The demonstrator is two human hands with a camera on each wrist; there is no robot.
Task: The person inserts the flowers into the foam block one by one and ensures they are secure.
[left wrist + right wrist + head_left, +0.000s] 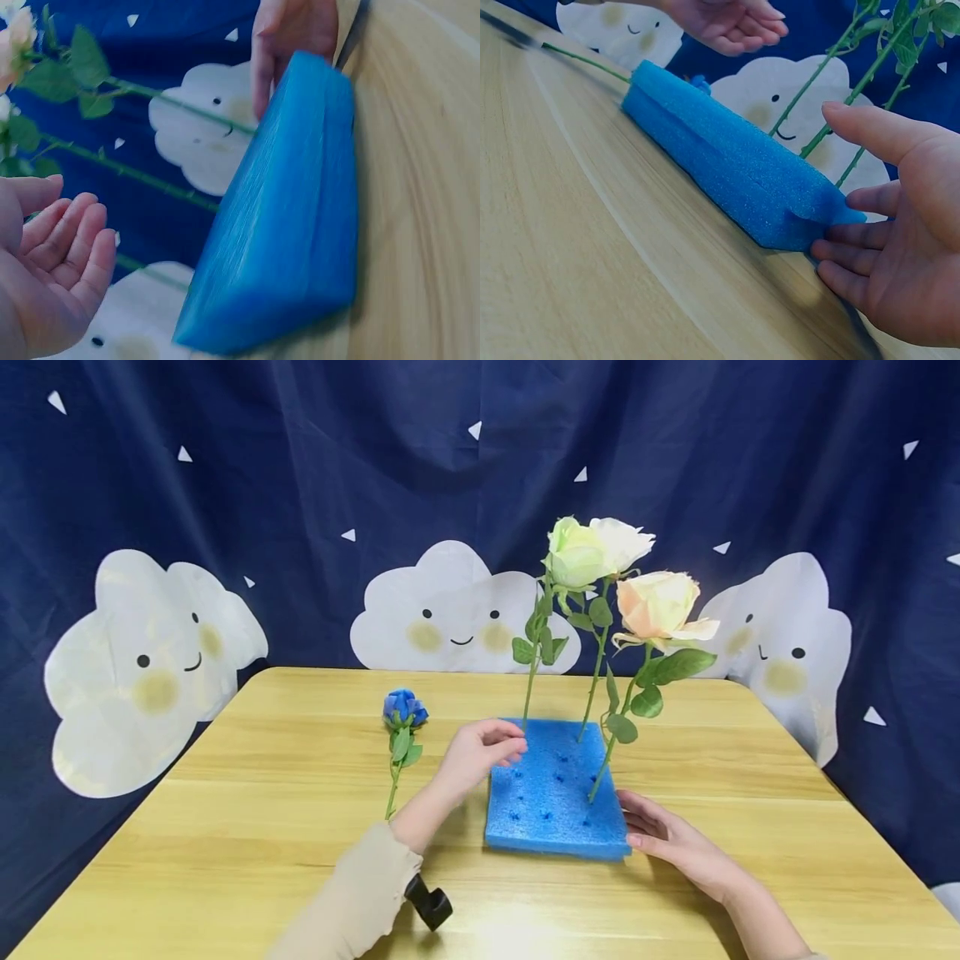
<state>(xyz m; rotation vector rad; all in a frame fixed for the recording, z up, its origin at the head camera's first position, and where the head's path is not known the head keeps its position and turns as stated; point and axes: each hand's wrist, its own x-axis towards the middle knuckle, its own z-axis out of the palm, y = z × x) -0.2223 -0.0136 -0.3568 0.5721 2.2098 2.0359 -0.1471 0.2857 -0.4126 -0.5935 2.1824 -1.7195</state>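
Observation:
A blue foam block (547, 789) with several small holes in its top lies on the table. Three artificial roses stand upright in it: a pale green rose (576, 556), a white rose (624, 545) and a peach rose (660, 606). Over the block's far left edge hovers my left hand (480, 752), fingers loosely bent and holding nothing, beside the leftmost stem. My right hand (678, 843) rests its fingertips against the block's near right side; in the right wrist view the fingers (855, 259) look extended, thumb raised apart.
A blue rose (405, 708) lies on the wooden table (285, 810) left of the block, its stem's lower end hidden behind the left forearm. A black device (431, 903) hangs at the left wrist. A dark blue curtain (315, 452) with cloud pictures closes off the back.

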